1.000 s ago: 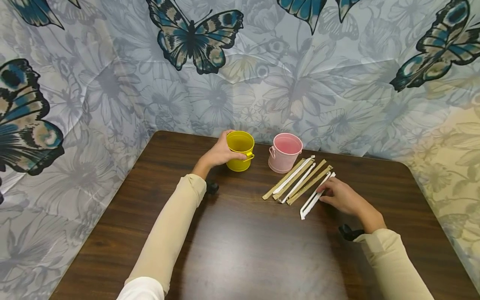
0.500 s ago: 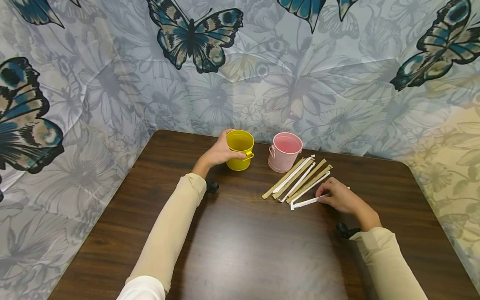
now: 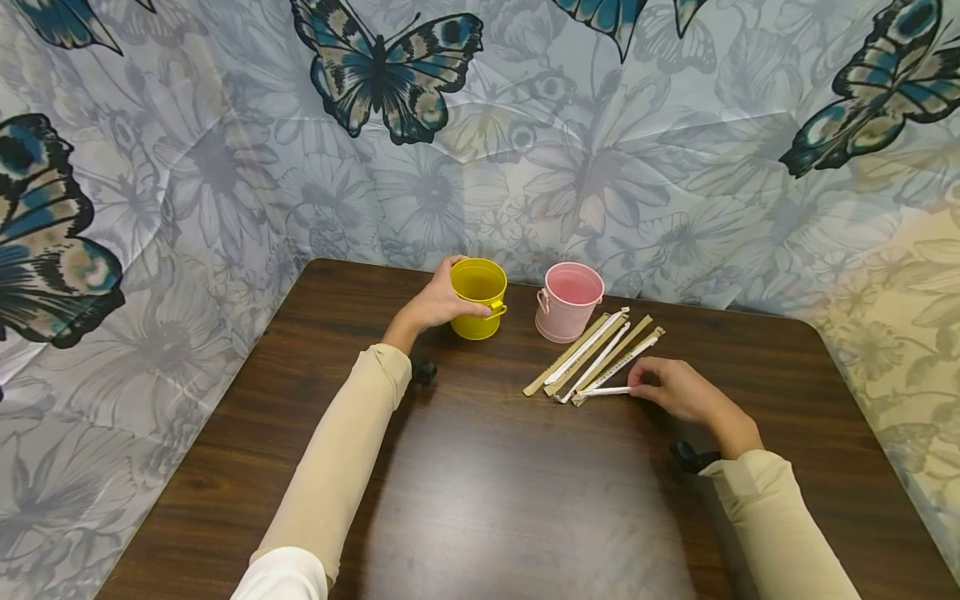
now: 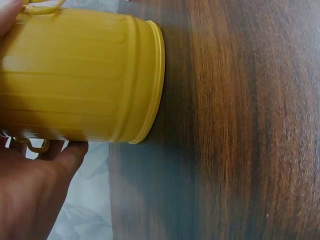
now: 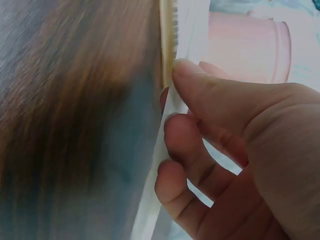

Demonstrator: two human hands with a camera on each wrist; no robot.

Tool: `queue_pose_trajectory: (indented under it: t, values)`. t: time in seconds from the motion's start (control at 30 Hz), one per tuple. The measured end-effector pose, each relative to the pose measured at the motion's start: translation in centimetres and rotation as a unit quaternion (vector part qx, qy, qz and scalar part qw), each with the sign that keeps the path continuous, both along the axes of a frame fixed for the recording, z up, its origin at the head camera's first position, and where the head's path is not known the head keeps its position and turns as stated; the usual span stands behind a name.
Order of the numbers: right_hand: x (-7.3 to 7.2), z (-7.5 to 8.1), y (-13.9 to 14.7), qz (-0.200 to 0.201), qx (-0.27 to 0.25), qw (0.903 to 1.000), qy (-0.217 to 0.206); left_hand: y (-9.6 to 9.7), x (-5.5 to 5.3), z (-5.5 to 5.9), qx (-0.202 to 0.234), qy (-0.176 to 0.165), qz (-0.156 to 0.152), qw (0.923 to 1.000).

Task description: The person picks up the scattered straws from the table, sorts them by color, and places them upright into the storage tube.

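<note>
My left hand [image 3: 435, 304] grips the side of a small yellow metal pail [image 3: 472, 325], which stands upright on the table near its back edge. In the left wrist view the pail [image 4: 75, 75] fills the upper left, with fingers beside its handle loop. My right hand [image 3: 678, 390] pinches a white paper-wrapped straw [image 3: 609, 391] between thumb and fingers. That straw's far end overlaps a row of wrapped straws, white [image 3: 588, 350] and brown [image 3: 564, 357]. In the right wrist view the held straw [image 5: 147, 210] runs past the curled fingers; the thumb covers part of it.
A pink metal pail [image 3: 567, 321] stands between the yellow pail and the straws. All of it rests on a dark wood-grain table [image 3: 510, 492]. Behind the table hangs a butterfly-print cloth [image 3: 622, 200].
My right hand has lifted and turned a white straw away from another white one lying beside it. Both white straws have shifted left to the row. The left hand keeps its hold.
</note>
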State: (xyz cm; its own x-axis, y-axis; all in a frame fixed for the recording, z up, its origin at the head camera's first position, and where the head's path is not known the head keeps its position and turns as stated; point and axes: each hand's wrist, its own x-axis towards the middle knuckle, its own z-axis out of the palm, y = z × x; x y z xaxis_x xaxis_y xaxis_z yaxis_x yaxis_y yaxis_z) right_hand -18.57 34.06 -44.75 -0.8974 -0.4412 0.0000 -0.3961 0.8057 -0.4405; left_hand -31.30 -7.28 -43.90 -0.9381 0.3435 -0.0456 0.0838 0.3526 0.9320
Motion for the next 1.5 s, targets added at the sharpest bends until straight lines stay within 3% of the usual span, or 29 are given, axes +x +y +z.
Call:
queue_pose_trajectory:
  t: [0.27, 0.43, 0.6, 1.0, 1.23, 1.5]
  values:
    - [-0.7, 1.7, -1.8, 0.037, -0.036, 0.9978, 0.042, -0.2, -0.6, 0.0, 0.005, 0.023, -0.009, 0.9997]
    - [-1.1, 3.1, -3.4, 0.045, -0.069, 0.9958, 0.04, -0.2, -0.5, -0.2, 0.01, 0.018, -0.006, 0.9998]
    - [-1.7, 4.6, -5.4, 0.062, -0.08, 0.9936, 0.05, -0.1, -0.4, -0.6, 0.042, 0.01, -0.008, 0.999]
    - [-4.2, 8.4, -10.4, 0.055, -0.073, 0.9925, 0.081, 0.3, -0.5, -1.2, 0.099, -0.001, -0.004, 0.9951]
    - [-5.8, 10.9, -13.0, 0.053, -0.127, 0.9857, 0.098, 0.2, -0.6, -1.3, 0.114, -0.002, -0.005, 0.9935]
    - [-7.1, 11.9, -15.7, 0.038, -0.186, 0.9763, 0.103, 0.4, -0.7, -1.6, 0.113, -0.005, -0.011, 0.9935]
